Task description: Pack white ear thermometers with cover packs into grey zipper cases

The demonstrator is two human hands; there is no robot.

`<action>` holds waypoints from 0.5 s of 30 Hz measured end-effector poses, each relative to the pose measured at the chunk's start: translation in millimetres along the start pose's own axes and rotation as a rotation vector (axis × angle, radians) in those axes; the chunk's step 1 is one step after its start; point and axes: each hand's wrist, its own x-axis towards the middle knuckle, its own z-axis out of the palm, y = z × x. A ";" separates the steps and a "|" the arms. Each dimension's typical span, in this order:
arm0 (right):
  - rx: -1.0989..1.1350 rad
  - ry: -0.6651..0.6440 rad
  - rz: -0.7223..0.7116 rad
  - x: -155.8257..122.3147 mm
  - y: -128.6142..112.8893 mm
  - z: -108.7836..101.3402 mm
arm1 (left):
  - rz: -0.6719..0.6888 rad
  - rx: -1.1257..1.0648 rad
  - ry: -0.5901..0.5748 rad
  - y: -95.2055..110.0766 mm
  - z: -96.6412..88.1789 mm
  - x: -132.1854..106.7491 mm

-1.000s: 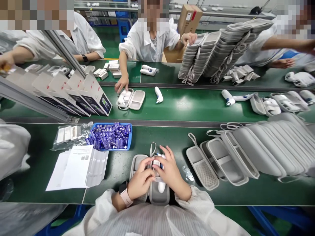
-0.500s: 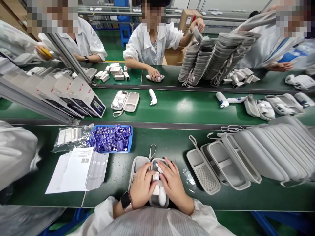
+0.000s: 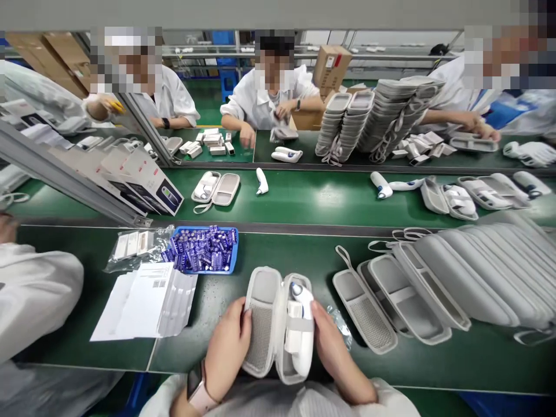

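Note:
An open grey zip case (image 3: pixel 262 322) is held between my two hands above the near bench edge. My left hand (image 3: pixel 228 339), with a watch at the wrist, grips the outer side of its left half, which has a mesh pocket. On the opposite side, my right hand (image 3: pixel 332 336) grips the edge of the right half. Inside that half lie a white handheld device (image 3: pixel 306 341) with a blue tip and small white boxes (image 3: pixel 293 341), under a grey strap (image 3: pixel 299 325). Both hands' fingertips are partly hidden behind the case.
A blue tray (image 3: pixel 234 255) of purple batteries and a stack of white papers (image 3: pixel 139 301) lie left. Grey cases (image 3: pixel 365 310) line the right, beside a clear plastic bag (image 3: pixel 339 327). A conveyor (image 3: pixel 304 197) carries devices and cases. Co-workers sit opposite.
My hands have moved from over the case's contents to its outer sides, and the case is lifted and tilted. Across the line, a co-worker has let go of a white device.

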 end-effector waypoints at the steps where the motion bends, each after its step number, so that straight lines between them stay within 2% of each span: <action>1: 0.021 0.003 -0.027 9.4 -13.6 -3.5 | 0.022 0.030 0.025 13.7 -5.6 13.4; 4: -0.105 0.046 -0.127 64.5 -66.3 -16.1 | 0.041 0.166 0.027 57.5 -16.0 67.8; 6: -0.332 0.153 -0.192 119.3 -107.1 -19.6 | 0.050 0.226 0.048 86.3 -15.0 114.2; 9: -0.449 0.261 -0.258 203.3 -161.5 -12.5 | 0.053 0.287 0.077 118.5 -10.3 191.1; 12: -0.525 0.318 -0.292 257.6 -197.6 1.0 | 0.008 0.330 0.082 129.6 -21.9 263.2; 14: -0.584 0.350 -0.343 266.1 -211.9 7.0 | -0.045 0.336 0.127 127.6 -41.7 301.3; 15: -0.613 0.356 -0.381 261.3 -215.7 7.9 | -0.065 0.331 0.152 125.0 -52.9 316.8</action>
